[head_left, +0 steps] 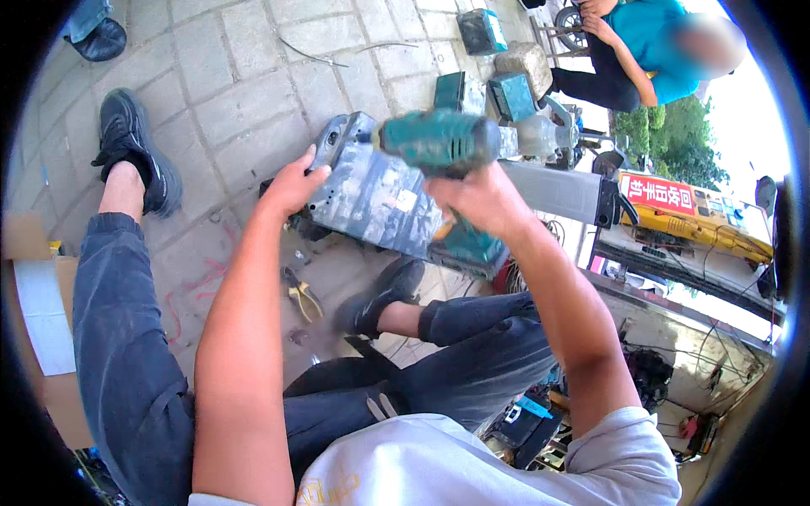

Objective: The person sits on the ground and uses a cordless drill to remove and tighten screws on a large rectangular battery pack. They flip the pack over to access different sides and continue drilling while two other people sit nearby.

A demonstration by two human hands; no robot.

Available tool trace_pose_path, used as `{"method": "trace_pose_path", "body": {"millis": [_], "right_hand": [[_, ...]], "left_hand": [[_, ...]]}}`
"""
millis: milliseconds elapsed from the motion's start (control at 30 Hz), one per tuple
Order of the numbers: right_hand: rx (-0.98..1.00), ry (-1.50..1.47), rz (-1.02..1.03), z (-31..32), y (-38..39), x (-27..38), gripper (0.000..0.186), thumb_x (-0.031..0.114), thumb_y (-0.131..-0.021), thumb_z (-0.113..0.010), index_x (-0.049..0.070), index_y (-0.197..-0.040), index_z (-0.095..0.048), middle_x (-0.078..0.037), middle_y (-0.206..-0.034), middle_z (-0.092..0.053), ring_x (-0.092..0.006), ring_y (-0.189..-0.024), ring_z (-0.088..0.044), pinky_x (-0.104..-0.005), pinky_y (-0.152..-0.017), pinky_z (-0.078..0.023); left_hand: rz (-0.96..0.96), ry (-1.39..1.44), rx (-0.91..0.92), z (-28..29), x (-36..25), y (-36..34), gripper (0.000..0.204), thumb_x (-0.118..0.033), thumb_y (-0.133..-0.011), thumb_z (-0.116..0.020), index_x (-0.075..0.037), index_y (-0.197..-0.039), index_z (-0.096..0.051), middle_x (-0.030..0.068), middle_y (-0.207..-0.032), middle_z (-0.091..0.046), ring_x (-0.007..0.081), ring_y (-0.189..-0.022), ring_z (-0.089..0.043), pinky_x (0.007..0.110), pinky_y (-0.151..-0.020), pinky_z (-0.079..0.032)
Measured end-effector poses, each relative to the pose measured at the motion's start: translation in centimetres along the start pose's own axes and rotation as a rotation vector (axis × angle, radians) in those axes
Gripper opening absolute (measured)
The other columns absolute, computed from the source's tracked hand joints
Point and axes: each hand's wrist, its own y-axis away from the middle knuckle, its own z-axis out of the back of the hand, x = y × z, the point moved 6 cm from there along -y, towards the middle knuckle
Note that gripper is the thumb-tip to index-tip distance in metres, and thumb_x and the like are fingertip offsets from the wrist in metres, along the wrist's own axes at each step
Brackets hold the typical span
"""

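Note:
My right hand [479, 201] is wrapped round the handle of a teal cordless drill [439, 139], slightly blurred, its front end pointing left over a scuffed grey case [371, 198]. The case is long and box-shaped, with holes at its far left end. My left hand [295, 184] grips that left end, thumb on top; the other fingertips are partly hidden. Just below my right hand shows a teal block [472, 246]; whether it belongs to the drill I cannot tell. Yellow-handled pliers [302, 295] lie on the ground between my feet.
Several dark green battery-like boxes [511, 96] stand beyond the case, near a stone block [523, 63]. A person in a teal shirt [645, 51] sits at the far right. A yellow machine [700, 228] rests on a bench to the right. Cardboard [67, 413] stands at the left.

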Motion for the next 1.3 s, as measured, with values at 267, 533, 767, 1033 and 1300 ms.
{"method": "trace_pose_path", "body": {"millis": [267,533,767,1033,1300], "right_hand": [[0.03,0.117,-0.097,-5.6,5.5,-3.9,0.038,0.013,-0.079,-0.068,0.002,-0.114,-0.059,-0.01,-0.09,-0.065,-0.0202,-0.07,-0.062,-0.0336,-0.063,-0.051],[0.008,0.288,0.059,-8.4,5.1,-4.2,0.035,0.021,-0.076,-0.065,0.0,-0.104,-0.063,-0.025,-0.096,-0.066,-0.0416,-0.095,-0.062,-0.0431,-0.081,-0.05],[-0.049,0.45,-0.02,-10.0,3.3,-3.4,0.033,0.024,-0.072,-0.066,-0.008,-0.079,-0.065,-0.029,-0.075,-0.063,-0.0448,-0.078,-0.063,-0.0457,-0.071,-0.052],[-0.026,0.394,-0.058,-10.5,2.1,-5.0,0.035,0.023,-0.069,-0.067,-0.008,-0.083,-0.065,-0.029,-0.078,-0.064,-0.0422,-0.082,-0.065,-0.0443,-0.072,-0.052],[-0.036,0.336,-0.009,-10.6,2.3,-5.2,0.036,0.022,-0.07,-0.067,-0.004,-0.095,-0.065,-0.024,-0.085,-0.067,-0.0376,-0.084,-0.067,-0.0411,-0.075,-0.052]], "left_hand": [[0.173,0.217,-0.147,0.1,4.1,1.2,0.068,-0.04,-0.083,-0.07,0.006,-0.13,-0.052,0.021,-0.125,-0.06,0.022,-0.114,-0.057,0.031,-0.097,-0.041],[0.222,0.164,-0.189,0.5,3.7,2.2,0.049,-0.043,-0.08,-0.072,0.006,-0.086,-0.07,0.0145,-0.08,-0.07,0.02,-0.071,-0.062,0.037,-0.068,-0.047],[0.164,0.076,-0.157,1.1,2.3,2.5,0.046,-0.044,-0.081,-0.072,0.002,-0.08,-0.07,0.0042,-0.067,-0.061,0.0139,-0.057,-0.051,0.033,-0.052,-0.04],[0.156,0.054,-0.164,1.1,3.0,2.0,0.047,-0.045,-0.079,-0.074,0.002,-0.079,-0.07,0.0044,-0.066,-0.061,0.0142,-0.056,-0.052,0.033,-0.052,-0.042],[0.14,0.232,-0.22,0.2,4.8,1.3,0.048,-0.043,-0.077,-0.076,0.002,-0.091,-0.068,0.0068,-0.079,-0.065,0.0158,-0.065,-0.058,0.034,-0.058,-0.046]]}}
